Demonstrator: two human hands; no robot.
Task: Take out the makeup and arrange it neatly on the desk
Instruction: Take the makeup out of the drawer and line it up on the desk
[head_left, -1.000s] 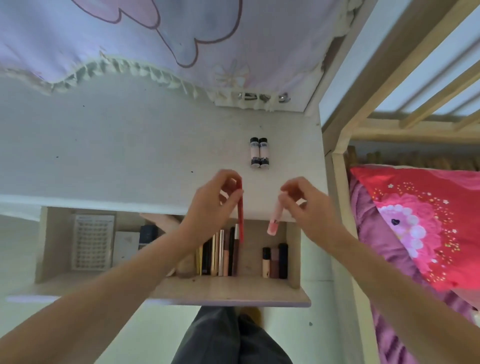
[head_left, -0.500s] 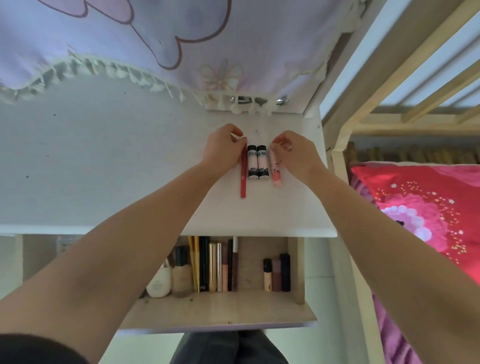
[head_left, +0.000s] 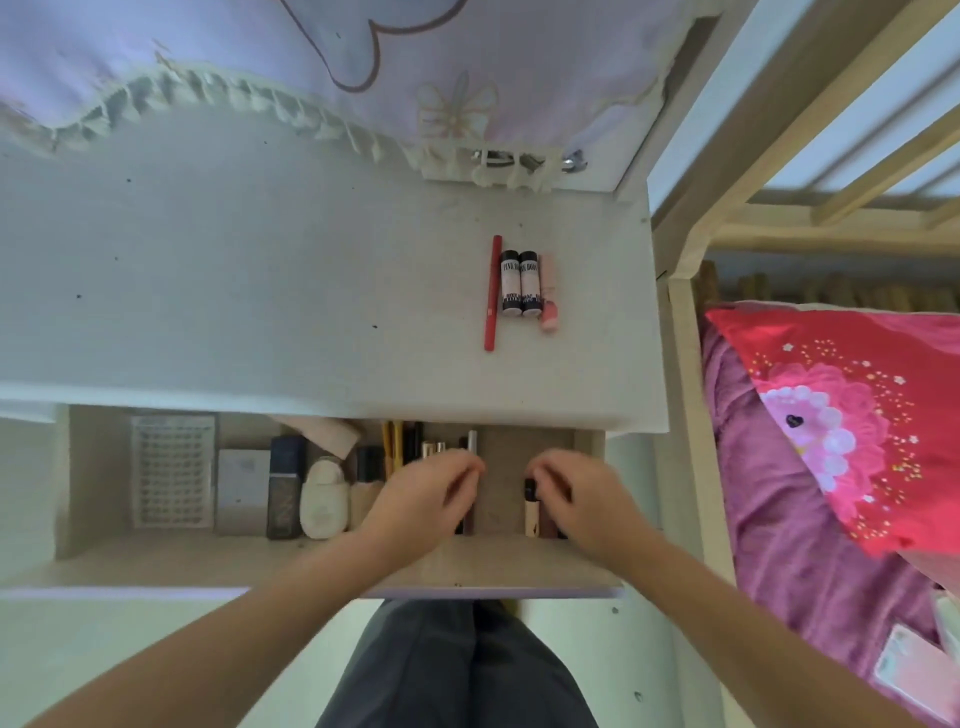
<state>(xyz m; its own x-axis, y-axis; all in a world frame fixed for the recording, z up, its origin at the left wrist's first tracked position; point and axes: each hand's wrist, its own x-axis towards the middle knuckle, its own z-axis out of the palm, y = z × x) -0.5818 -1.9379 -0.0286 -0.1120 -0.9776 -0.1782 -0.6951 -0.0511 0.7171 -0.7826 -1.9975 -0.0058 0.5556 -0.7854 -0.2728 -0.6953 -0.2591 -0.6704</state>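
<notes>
Down inside the open drawer (head_left: 311, 564), both my hands hover over the makeup still stored there. My left hand (head_left: 426, 493) curls over the row of slim pencils (head_left: 405, 441), my right hand (head_left: 576, 499) over the short tubes (head_left: 531, 506) at the drawer's right end; blur hides whether either has a grip yet. I judge this the next pick-up. Beyond the drawer, on the desk (head_left: 260, 286), lie the red pencil (head_left: 492, 293), two black-capped tubes (head_left: 519, 283) and a pink tube (head_left: 548, 293), side by side.

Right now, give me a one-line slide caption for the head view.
Both hands, left hand and right hand, reach into the open drawer; four makeup items lie side by side on the desk.
</notes>
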